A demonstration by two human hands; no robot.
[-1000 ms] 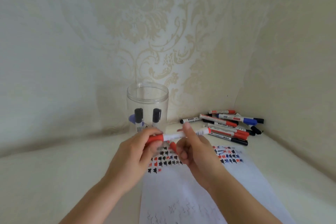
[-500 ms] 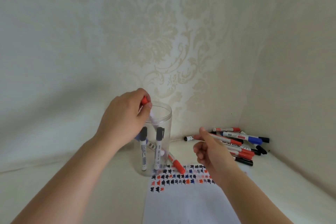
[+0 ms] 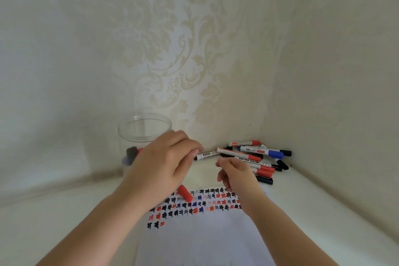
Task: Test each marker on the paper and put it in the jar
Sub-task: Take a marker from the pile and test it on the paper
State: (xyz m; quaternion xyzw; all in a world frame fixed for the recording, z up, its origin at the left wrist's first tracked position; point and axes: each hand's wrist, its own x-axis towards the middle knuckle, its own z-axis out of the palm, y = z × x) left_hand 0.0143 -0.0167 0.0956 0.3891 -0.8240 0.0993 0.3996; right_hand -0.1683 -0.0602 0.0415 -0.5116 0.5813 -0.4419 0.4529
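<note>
Markers (image 3: 250, 154): white barrels, red, blue and black caps.

L hand (image 3: 164, 164) w/ loosely bent fingers (image 3: 194, 151) in front of jar (image 3: 142, 129); R hand (image 3: 235, 173), fingers curled, near marker pile (image 3: 257, 157); red cap (image 3: 185, 193) on paper (image 3: 200, 233) below L fingers.

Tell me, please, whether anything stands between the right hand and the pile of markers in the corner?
Nothing visible does. The right hand hovers just in front of the marker pile, with only bare tabletop between them. The left hand sits off to the side, near the jar.
</note>
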